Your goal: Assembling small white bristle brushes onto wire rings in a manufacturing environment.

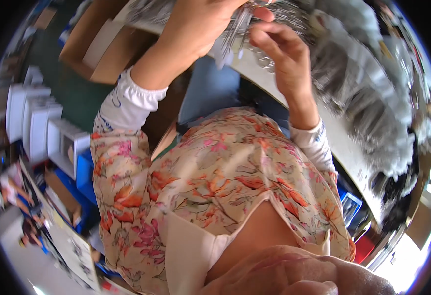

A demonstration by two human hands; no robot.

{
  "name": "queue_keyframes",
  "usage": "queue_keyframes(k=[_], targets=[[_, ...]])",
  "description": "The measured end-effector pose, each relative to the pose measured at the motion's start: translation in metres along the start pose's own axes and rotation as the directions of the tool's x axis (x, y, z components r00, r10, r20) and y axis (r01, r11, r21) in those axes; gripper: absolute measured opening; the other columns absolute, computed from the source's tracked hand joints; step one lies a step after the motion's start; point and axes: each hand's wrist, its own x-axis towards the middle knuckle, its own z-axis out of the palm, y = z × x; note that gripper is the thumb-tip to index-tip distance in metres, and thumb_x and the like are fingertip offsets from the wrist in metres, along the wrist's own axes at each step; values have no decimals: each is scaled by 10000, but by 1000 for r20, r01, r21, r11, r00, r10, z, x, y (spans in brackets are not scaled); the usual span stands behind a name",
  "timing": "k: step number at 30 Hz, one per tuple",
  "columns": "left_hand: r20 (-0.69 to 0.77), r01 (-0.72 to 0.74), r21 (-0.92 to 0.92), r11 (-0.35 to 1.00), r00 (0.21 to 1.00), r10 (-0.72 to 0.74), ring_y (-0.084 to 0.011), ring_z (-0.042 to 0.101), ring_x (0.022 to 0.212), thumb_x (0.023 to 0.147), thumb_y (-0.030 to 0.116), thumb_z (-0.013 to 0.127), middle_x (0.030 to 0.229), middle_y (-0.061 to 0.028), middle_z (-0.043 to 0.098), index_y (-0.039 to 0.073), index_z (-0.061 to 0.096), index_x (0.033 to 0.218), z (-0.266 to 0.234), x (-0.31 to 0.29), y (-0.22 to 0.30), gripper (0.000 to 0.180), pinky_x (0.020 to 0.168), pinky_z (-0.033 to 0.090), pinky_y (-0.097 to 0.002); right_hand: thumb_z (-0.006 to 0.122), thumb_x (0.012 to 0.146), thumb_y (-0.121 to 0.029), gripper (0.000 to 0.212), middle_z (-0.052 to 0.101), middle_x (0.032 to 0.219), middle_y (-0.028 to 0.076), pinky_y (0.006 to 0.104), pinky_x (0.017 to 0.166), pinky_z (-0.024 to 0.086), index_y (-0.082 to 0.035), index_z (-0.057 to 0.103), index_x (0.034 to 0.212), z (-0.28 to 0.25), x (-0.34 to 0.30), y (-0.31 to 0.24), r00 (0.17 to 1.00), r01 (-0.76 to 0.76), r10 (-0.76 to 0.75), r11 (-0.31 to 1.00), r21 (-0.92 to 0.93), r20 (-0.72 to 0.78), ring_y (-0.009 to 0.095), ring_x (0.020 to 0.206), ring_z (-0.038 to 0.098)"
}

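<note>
My left hand (203,22) is at the top edge, partly cut off by the picture's rim. It is closed on a bunch of slim, shiny metal tools (236,32) that look like scissors, their narrow ends hanging down. Just to the right, my right hand (291,56) is raised with loosely bent fingers, its thumb and forefinger close to the bunch but apart from it. Nothing shows between those fingers. Beneath the hands, loose metal pieces with ring handles (264,60) lie on the white table (269,84). More metal pieces (294,17) are heaped behind.
Clear plastic bags of grey metal items (348,73) are piled along the table on the right. An open cardboard box (102,54) stands at the upper left. White boxes (33,118) are stacked at the far left; other people (16,189) work at a table (73,246) at lower left.
</note>
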Motion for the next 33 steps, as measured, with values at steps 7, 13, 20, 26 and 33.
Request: queue_keyframes(k=[7, 13, 20, 26, 33], targets=[[125, 168, 509, 844, 956, -266, -125, 600, 658, 926, 188, 496, 826, -67, 629, 15, 584, 852, -101, -62, -15, 208, 616, 484, -270, 628, 835, -48, 124, 632, 872, 33, 197, 740, 437, 12, 628, 943, -34, -29, 39, 962, -258, 263, 964, -66, 71, 76, 806, 563], [-39, 382, 795, 471, 807, -589, -182, 600, 592, 838, 151, 545, 701, -91, 606, 57, 579, 821, -158, -162, -213, 102, 592, 469, -314, 619, 835, -51, 97, 625, 833, 31, 204, 693, 425, 12, 627, 908, -41, -48, 66, 851, -520, 516, 854, 15, 97, 77, 742, 548], [-46, 157, 946, 282, 930, -364, -362, 610, 835, 802, 134, 507, 826, -180, 633, 84, 635, 915, -199, -161, -331, 177, 747, 488, -416, 623, 831, -63, 108, 624, 823, 35, 211, 685, 427, 15, 625, 907, -19, -46, 62, 815, -578, 579, 815, -26, 39, 87, 740, 552], [-202, 286, 905, 315, 941, -273, -361, 609, 889, 843, 214, 504, 935, -213, 630, 101, 666, 961, -223, -271, -406, 230, 786, 483, -409, 628, 826, -64, 122, 624, 817, 37, 213, 697, 437, 18, 622, 916, -31, -53, 49, 804, -584, 585, 811, -41, 111, 87, 738, 555], [-618, 540, 786, 301, 674, 405, -247, 613, 827, 904, 349, 514, 925, -147, 624, 38, 586, 1050, -338, -184, -214, 351, 761, 481, -361, 637, 835, -100, 131, 603, 818, 11, 208, 674, 438, 0, 615, 917, -29, -28, 43, 763, -620, 616, 783, -48, 196, 72, 743, 548]])
